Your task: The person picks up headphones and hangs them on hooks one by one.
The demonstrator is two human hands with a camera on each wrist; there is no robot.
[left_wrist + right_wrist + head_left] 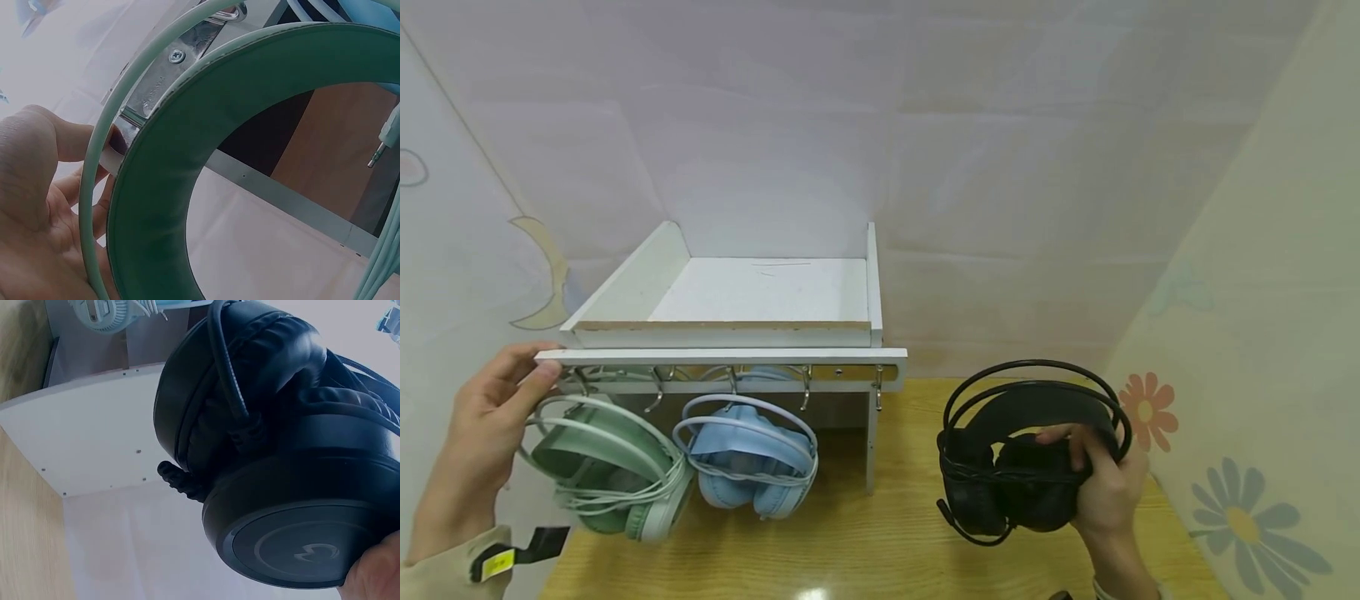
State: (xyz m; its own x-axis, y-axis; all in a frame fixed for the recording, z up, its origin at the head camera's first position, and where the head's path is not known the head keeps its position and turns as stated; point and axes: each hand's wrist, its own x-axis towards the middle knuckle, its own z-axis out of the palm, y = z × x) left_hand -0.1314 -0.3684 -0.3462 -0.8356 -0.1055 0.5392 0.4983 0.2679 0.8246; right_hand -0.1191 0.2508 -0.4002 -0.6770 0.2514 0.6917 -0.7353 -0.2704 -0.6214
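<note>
In the head view my right hand (1108, 483) grips a black headset (1022, 458) by one side, holding it in the air right of the white rack. The right wrist view shows its ear cups (300, 544) and a short mic boom (181, 481). My left hand (493, 425) pinches the left end of the rack's hook rail (722, 357) between thumb and fingers. Just beside that hand, green headphones (617, 467) hang from a hook, their cable bundled. Blue headphones (752, 458) hang to their right. Further right along the rail, hooks (807, 387) carry nothing.
The white rack has an upper tray (767, 292) with low side walls, and it stands on a wooden table (895, 542). Behind is a pale cloth wall (1000, 208). A flower-patterned side panel (1262, 333) rises on the right.
</note>
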